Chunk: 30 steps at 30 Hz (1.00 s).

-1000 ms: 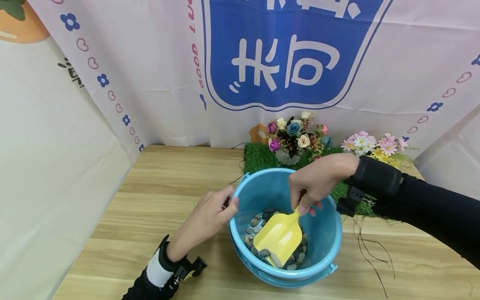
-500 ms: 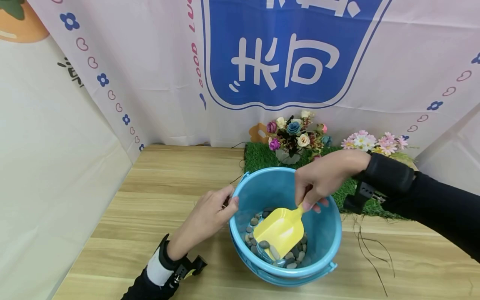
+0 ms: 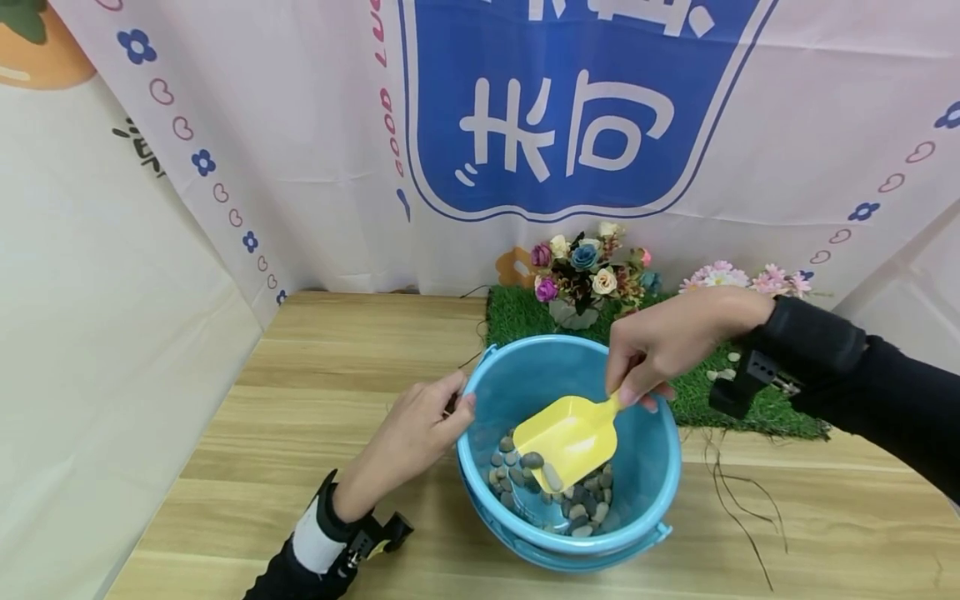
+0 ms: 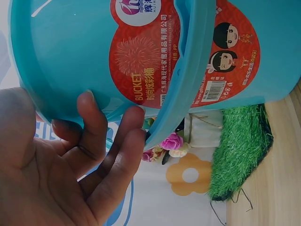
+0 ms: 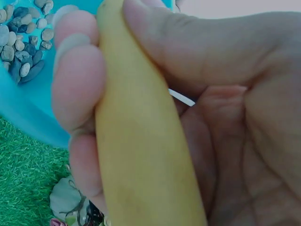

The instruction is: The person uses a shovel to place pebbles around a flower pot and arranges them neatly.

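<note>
- Gripping a yellow scoop (image 3: 566, 433) by its handle (image 5: 141, 132) with the right hand (image 3: 656, 350), fingers curled on one side and thumb on the other.
- Holding a blue bucket (image 3: 647, 458) at its rim with the left hand (image 3: 420, 429), fingers curled in against the outside, near the bucket's lowered handle (image 4: 176, 99).
- Seen inside the bucket, with the scoop's hollow face turned up, tilted down toward the lip, above the pebbles; too hard to tell whether touching those beneath.
- At the scoop's lip, a dark grey pebble (image 3: 532, 460) and a longer pale one (image 3: 552, 477).
- Scattered over the bucket floor, grey and tan pebbles (image 3: 592, 504), with bare blue patches between.
- Stuck to the bucket's outer wall, a red label (image 4: 146, 52) with printed faces.
- Standing upright on a wood-grain table (image 3: 352, 350), close against a green grass mat (image 3: 517, 315): the bucket.
- On the mat behind, a pot of mixed flowers (image 3: 585, 262); farther right, pink and white flowers (image 3: 716, 275), partly hidden by the right arm.
- Beneath that forearm, a few pale stones (image 3: 723, 375).
- Trailing from the mat's front edge, thin brown strands (image 3: 718, 477).
- Hung behind everything, a pale cloth (image 3: 315, 125) with a blue badge print (image 3: 540, 198).
</note>
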{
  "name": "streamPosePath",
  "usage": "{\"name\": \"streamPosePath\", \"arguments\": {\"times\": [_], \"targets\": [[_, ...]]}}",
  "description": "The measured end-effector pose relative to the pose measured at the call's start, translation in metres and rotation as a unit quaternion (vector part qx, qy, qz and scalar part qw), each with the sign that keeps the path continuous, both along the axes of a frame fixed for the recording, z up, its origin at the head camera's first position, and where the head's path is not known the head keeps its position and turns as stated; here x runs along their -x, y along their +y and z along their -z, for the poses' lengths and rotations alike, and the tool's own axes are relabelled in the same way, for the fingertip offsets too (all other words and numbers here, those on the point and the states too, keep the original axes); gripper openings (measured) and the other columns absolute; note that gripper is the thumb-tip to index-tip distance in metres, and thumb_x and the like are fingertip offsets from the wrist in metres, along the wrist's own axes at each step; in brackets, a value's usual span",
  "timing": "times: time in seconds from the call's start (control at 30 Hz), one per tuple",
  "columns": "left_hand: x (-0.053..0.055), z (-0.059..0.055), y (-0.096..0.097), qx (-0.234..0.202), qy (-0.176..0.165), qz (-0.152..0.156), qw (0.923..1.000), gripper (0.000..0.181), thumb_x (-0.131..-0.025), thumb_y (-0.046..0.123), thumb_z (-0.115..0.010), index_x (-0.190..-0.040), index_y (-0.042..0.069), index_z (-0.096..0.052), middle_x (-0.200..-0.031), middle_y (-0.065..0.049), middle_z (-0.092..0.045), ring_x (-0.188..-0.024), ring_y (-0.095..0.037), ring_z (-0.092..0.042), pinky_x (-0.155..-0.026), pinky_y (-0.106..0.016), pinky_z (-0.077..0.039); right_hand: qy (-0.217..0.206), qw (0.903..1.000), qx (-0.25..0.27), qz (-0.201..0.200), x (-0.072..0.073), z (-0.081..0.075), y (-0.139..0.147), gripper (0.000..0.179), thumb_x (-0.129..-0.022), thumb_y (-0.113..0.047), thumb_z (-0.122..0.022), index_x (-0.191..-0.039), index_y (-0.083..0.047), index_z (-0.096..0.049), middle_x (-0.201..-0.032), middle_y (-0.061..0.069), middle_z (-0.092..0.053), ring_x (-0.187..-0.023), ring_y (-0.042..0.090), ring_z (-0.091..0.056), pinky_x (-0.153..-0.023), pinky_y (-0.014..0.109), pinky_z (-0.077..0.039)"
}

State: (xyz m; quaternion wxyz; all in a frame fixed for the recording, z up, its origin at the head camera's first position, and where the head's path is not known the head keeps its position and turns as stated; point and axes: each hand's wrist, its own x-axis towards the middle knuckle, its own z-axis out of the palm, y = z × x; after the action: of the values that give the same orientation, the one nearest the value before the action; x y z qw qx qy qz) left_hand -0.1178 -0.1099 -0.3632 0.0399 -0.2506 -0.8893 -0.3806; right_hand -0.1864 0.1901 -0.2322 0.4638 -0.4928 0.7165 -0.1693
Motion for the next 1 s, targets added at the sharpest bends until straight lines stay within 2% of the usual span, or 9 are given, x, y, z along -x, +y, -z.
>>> {"name": "streamPosePath", "arguments": {"times": [0.27, 0.5, 0.73, 1.0], "targets": [[0.0, 0.001, 0.001, -0.006, -0.005, 0.004, 1.0, 0.013, -0.092, 0.022, -0.046, -0.079, 0.02, -0.047, -0.058, 0.007, -0.044, -0.047, -0.006, -0.043, -0.04, -0.025, -0.034, 0.009, 0.9997, 0.021, 0.007, 0.001, -0.004, 0.014, 0.024, -0.096, -0.024, -0.048, -0.081, -0.015, -0.064, -0.07, -0.006, -0.059, -0.055, 0.011, -0.049, -0.055, 0.027, -0.046], [0.0, 0.002, 0.0, -0.006, -0.007, 0.008, 0.9999, 0.014, -0.093, 0.022, -0.045, -0.079, 0.019, -0.047, -0.059, 0.007, -0.044, -0.047, -0.006, -0.044, -0.04, -0.025, -0.035, 0.013, 0.9993, 0.022, 0.028, 0.001, -0.008, 0.032, 0.022, -0.096, -0.023, -0.047, -0.086, -0.02, -0.066, -0.07, -0.006, -0.058, -0.054, 0.012, -0.046, -0.055, 0.027, -0.045], [0.0, 0.002, -0.001, -0.008, -0.009, 0.01, 0.9999, 0.014, -0.093, 0.022, -0.044, -0.08, 0.019, -0.048, -0.059, 0.007, -0.046, -0.047, -0.005, -0.045, -0.04, -0.025, -0.036, 0.025, 0.998, 0.014, 0.057, 0.001, -0.015, 0.05, 0.021, -0.096, -0.022, -0.047, -0.091, -0.023, -0.067, -0.068, -0.005, -0.058, -0.052, 0.009, -0.046, -0.051, 0.024, -0.044], [0.0, 0.002, -0.001, -0.012, -0.005, 0.011, 0.9999, 0.014, -0.093, 0.022, -0.045, -0.08, 0.02, -0.047, -0.058, 0.008, -0.044, -0.046, -0.006, -0.043, -0.039, -0.025, -0.034, 0.025, 0.9938, 0.032, 0.103, -0.004, -0.011, 0.086, 0.021, -0.096, -0.013, -0.045, -0.082, -0.018, -0.06, -0.065, -0.002, -0.053, -0.051, 0.005, -0.044, -0.05, 0.023, -0.044]]}}
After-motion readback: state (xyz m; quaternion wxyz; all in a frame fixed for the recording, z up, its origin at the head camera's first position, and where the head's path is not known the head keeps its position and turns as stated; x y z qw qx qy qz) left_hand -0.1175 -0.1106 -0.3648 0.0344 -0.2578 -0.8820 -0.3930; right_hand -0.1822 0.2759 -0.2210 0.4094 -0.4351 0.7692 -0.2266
